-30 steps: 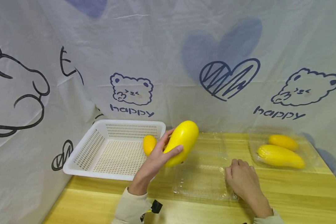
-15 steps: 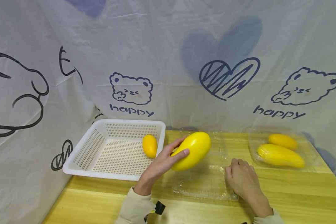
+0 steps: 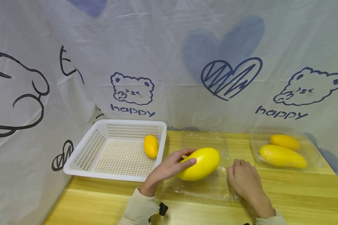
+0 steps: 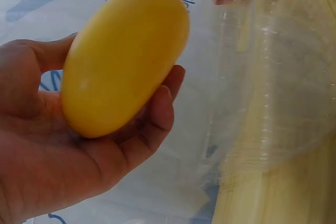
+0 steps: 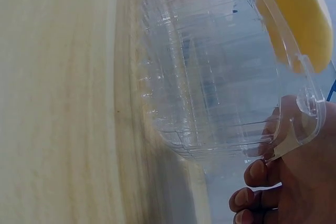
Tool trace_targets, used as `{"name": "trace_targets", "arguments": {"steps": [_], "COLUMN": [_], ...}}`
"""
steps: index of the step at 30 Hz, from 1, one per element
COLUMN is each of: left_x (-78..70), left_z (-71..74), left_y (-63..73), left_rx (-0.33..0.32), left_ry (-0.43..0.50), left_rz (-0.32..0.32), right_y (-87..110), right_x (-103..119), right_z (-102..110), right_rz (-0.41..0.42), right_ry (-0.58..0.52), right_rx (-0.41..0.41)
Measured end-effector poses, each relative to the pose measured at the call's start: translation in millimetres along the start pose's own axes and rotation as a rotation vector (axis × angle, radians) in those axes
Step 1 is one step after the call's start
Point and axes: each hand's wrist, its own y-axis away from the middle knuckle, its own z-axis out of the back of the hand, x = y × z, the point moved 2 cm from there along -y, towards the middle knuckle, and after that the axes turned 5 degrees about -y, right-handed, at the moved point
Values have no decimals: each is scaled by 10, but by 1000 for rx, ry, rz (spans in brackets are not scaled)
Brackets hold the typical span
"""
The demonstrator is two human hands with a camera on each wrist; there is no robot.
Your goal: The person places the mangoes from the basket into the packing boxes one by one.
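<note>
My left hand (image 3: 169, 167) grips a smooth yellow mango (image 3: 204, 164), thumb on one side and fingers curled round the other. In the left wrist view the mango (image 4: 126, 59) lies lengthwise out from the palm. It hangs over a hinged clear plastic box (image 3: 198, 194) that lies on the table with its lid folded back. At the box's right edge is my right hand (image 3: 243, 178), its fingers curled. In the right wrist view thumb and index finger pinch the rim of the clear box (image 5: 226, 82) near its corner.
A white perforated basket (image 3: 101, 176) stands left, with an orange-yellow mango (image 3: 151, 147) against its right wall. At right, another clear box (image 3: 254, 150) holds an orange-yellow mango (image 3: 285, 142) and a long yellow fruit (image 3: 283, 156). A printed cloth (image 3: 180, 103) hangs behind the table.
My left hand has carried the yellow mango rightward and down, away from the basket to over the clear box, tilting it flatter. The right hand has stayed at the box's edge.
</note>
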Motion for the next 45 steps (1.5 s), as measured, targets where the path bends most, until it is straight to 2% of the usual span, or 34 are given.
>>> {"name": "trace_targets", "arguments": {"steps": [4,7,22,31,36,45], "left_x": [31,51,91,125,143,152], "left_z": [-71,-117,-310,-415,-446,-451], "left_y": [-29,-47,-83,-111,-120,-116], "left_rx": [21,39,152,233,257,280], "left_ry": [-94,-126,-211,-253,-255,-327], "left_rz": [-3,-7,30,-17,-46,-36], "right_y": [-1,-6,-18,-15,-14,-16], "right_x": [-5,-8,-6,1,11,10], "right_z": [3,4,10,7,12,3], "right_rz": [0,4,-1,1,-2,-11], "right_ry": [-1,-1,-1,-11,-10,-13], "right_rx": [2,-3,5,2,4,11]}}
